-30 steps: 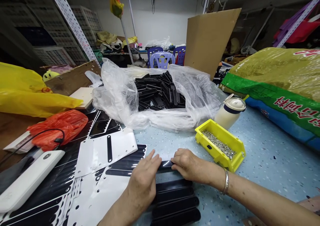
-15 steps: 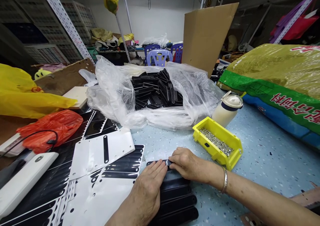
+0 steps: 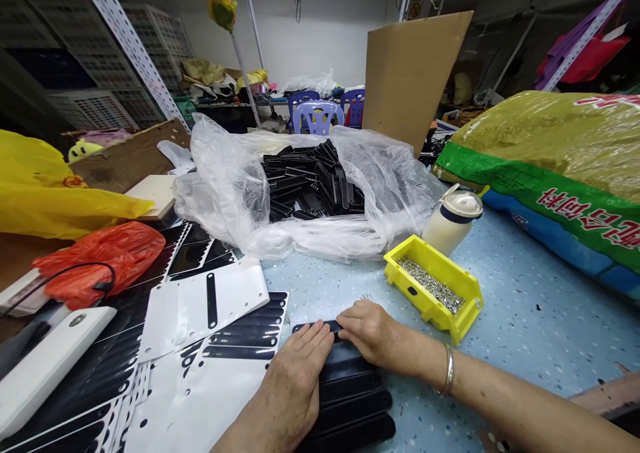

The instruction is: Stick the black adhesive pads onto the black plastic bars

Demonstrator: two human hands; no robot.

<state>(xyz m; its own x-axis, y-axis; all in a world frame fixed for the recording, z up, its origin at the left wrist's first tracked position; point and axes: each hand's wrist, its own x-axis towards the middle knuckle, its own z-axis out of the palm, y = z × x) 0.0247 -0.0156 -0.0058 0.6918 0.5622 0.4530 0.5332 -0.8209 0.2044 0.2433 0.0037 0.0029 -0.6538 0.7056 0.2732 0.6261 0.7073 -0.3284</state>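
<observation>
My left hand [image 3: 295,366] lies flat with its fingers stretched out over a narrow black strip [image 3: 333,327] on the table, pressing on it near its left end. On the right end of that strip, my right hand [image 3: 369,333] has its thumb and fingers pinched together. The fingertips hide part of the strip. Nearer to me, several more black strips [image 3: 357,399] with rounded ends lie side by side in a row, partly under my left hand. To the left are sheets of black stickers [image 3: 245,336] shaped like the strips, with white backing paper [image 3: 205,393] beside them.
A yellow bin [image 3: 433,286] of small metal parts stands right of my hands, a cream bottle [image 3: 453,219] behind it. Ahead, a clear plastic bag [image 3: 320,229] holds many black pieces [image 3: 315,179]. A large sack [image 3: 550,153] lies right; a red bag [image 3: 105,259] and white device [image 3: 55,366] lie left.
Both hands stay almost where they were on the strip. The bright reflection on the strip between them has faded, and the whole view has shifted slightly.
</observation>
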